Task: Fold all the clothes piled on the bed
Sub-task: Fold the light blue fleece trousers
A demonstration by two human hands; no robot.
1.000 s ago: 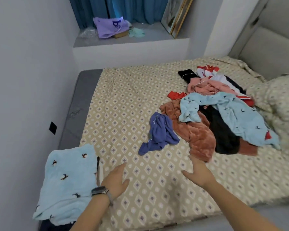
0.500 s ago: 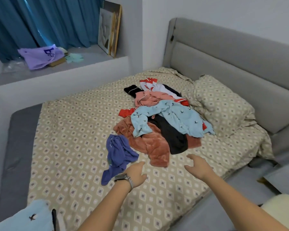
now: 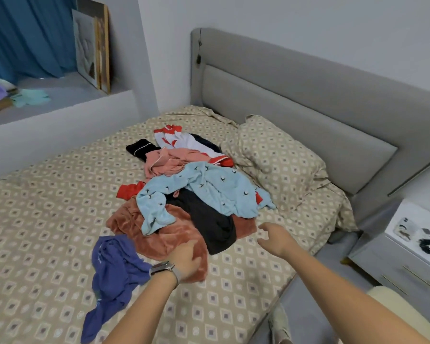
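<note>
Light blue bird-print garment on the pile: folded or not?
Unfolded: the light blue garment lies crumpled and sprawled across the pile, sleeve trailing.

1. Both forearms are bare, with no sleeves in view.
2. The left wrist carries a wristwatch (image 3: 164,267) with a dark case and a grey band, possibly metal mesh.
3. The hands wear no gloves.

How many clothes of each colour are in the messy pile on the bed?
Light blue with little birds: 1
Rust-brown fuzzy: 1
Dark blue: 1
Pink: 1
Black: 2, a big one and a small one
White with red: 1
Red: 1
Total: 8 that I can see; more may hide underneath, and some scraps may belong to one garment.
</note>
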